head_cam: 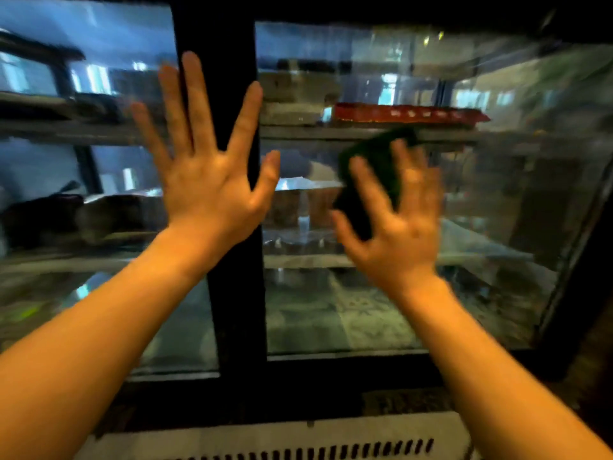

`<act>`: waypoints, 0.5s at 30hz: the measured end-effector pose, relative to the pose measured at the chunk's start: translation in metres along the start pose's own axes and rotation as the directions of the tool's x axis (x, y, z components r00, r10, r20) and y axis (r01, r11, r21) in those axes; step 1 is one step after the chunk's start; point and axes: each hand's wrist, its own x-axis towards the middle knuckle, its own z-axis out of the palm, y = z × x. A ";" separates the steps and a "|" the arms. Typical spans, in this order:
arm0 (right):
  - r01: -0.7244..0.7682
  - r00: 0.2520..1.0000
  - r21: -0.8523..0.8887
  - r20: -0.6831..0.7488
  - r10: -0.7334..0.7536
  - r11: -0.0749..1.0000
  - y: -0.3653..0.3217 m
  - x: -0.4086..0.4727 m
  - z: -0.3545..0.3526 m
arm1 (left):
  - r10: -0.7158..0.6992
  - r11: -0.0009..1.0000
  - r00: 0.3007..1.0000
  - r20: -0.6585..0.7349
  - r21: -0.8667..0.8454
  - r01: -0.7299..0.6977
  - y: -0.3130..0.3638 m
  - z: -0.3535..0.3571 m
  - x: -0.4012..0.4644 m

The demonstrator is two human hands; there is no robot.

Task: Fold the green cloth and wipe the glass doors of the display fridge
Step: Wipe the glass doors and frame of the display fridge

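Head view, only view: person faces a display fridge, black centre post (229, 227) is the landmark. Left hand (205, 167) is flat, fingers spread and straight, palm laid over the centre post with the outer fingers spilling left onto the left glass door (83, 161); it holds nothing, reads as a brace. Right hand (394, 220) sits just right of the centre post on the right glass door (481, 210), fingers spread and roughly straight, pressing the folded green cloth (374, 174) against the glass; cloth shows dark green between and above the fingers, bunched compact, so folding looks done. Right hand is motion-blurred, so the exact finger curl is hard to call, but it looks like a flat press, not a pinch. Behind the glass right of the post: a red tray (411, 112) on the upper shelf, tubs below, all blurry. Vent grille (315, 449) runs below the post at the frame bottom. Step in hand, judged: wiping the right door. To do it well: keep the palm flat so the whole cloth face meets the glass, overlap passes working from the post outward to the far right edge, and cover the lower glass too. Risk: cloth slipping out from under straight fingers, and fingertips smearing the glass.
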 end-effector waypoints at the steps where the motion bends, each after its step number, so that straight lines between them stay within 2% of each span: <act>1: 0.055 0.998 0.014 0.041 -0.055 0.998 -0.026 -0.013 0.009 | -0.004 1.000 1.000 0.016 0.004 0.004 0.001 -0.001 -0.002; 3: 0.131 0.988 0.032 0.076 -0.133 0.991 -0.063 -0.038 0.024 | 0.003 1.000 1.000 0.012 0.015 -0.004 0.001 -0.002 -0.001; 5: 0.141 0.984 0.031 0.104 -0.143 0.990 -0.084 -0.065 0.032 | 0.003 1.000 1.000 0.001 0.008 -0.003 0.000 0.000 -0.002; 10: 0.025 0.985 0.083 0.169 -0.038 0.996 -0.113 -0.125 0.044 | -0.042 0.998 0.999 -0.002 -0.040 0.042 -0.004 0.006 -0.004; 12: 0.020 0.985 0.097 0.169 -0.036 0.995 -0.118 -0.140 0.048 | -0.035 0.998 0.999 -0.016 -0.048 0.034 -0.008 0.009 -0.001; 15: 0.056 0.977 0.113 0.197 -0.077 0.992 -0.100 -0.158 0.044 | -0.062 0.991 0.997 0.047 -0.115 0.068 -0.015 0.020 0.000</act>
